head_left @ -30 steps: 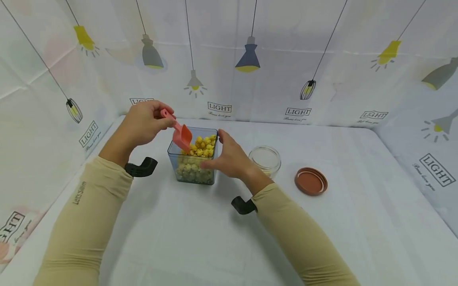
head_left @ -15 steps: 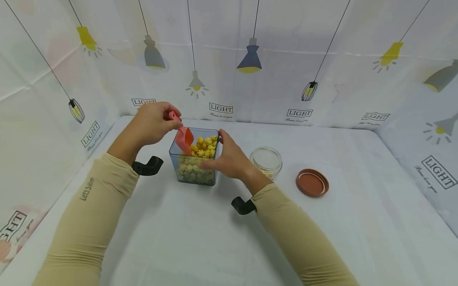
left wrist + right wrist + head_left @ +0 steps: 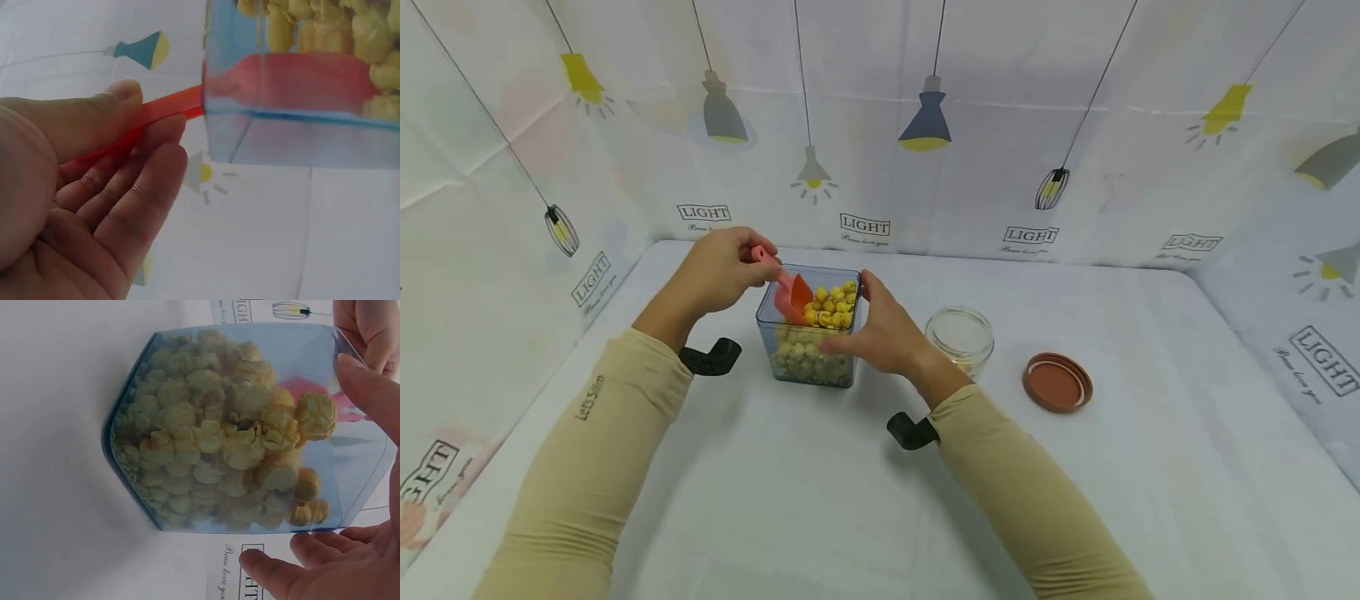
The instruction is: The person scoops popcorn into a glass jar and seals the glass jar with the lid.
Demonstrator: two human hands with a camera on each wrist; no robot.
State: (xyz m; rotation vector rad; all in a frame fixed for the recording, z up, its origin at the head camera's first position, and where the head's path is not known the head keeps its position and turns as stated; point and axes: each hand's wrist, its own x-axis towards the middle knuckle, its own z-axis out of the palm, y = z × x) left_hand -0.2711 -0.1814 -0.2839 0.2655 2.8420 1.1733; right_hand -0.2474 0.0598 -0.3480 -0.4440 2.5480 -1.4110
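My left hand (image 3: 718, 268) pinches the handle of a pink scoop (image 3: 792, 298) between thumb and fingers. The scoop's head is down inside a clear bluish square container (image 3: 228, 137), lying against the popcorn (image 3: 830, 312). In the left wrist view the scoop's red handle (image 3: 165, 106) comes out over the container's edge. My right hand (image 3: 883, 329) grips the container's right side, thumb at the near wall and fingers at the far corner. Seen from the right wrist, popcorn (image 3: 206, 434) fills the container's lower part, and the scoop shows faintly through the wall.
Right of the container stands an uncapped clear glass jar (image 3: 960, 337), partly behind my right wrist. A brown round lid (image 3: 1057, 382) lies farther right on the white-covered table (image 3: 820, 483). A cloth backdrop (image 3: 865, 100) printed with lamps hangs behind and at the sides.
My left hand has shifted right and then slightly down, carrying the scoop deeper into the popcorn and tilting it flatter. The right hand keeps its hold on the container.
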